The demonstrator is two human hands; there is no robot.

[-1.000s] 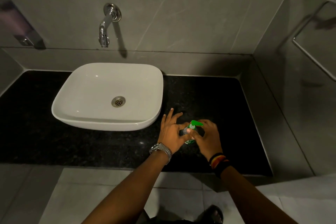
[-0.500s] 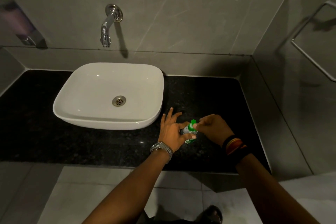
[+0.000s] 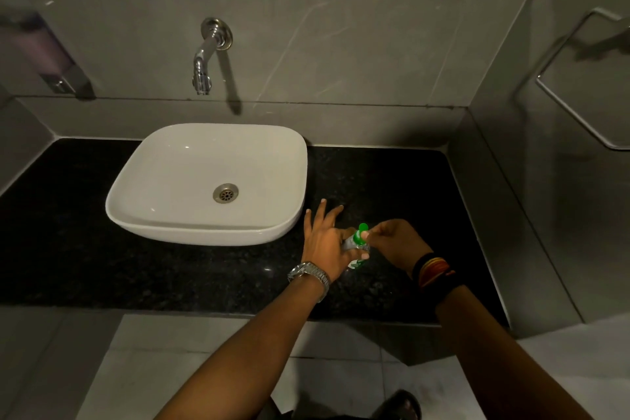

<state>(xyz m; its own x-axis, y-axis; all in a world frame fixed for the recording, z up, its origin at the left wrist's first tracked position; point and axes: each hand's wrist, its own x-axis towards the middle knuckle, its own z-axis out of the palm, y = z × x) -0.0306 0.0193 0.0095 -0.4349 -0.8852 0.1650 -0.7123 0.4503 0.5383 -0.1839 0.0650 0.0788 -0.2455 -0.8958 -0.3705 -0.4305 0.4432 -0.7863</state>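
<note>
In the head view, just right of centre, a small bottle [image 3: 354, 249] with a green cap [image 3: 360, 233] stands on the black counter [image 3: 204, 276], just beside the white sink [image 3: 208, 181]. The left hand [image 3: 327, 242] steadies the bottle between thumb and forefinger, its other fingers spread. The right hand [image 3: 392, 239] pinches the green cap with curled fingers. The cap is still on, so opening seems only begun; nothing appears dispensed yet. The tap [image 3: 204, 58], upper left of centre, shows no water running.
</note>
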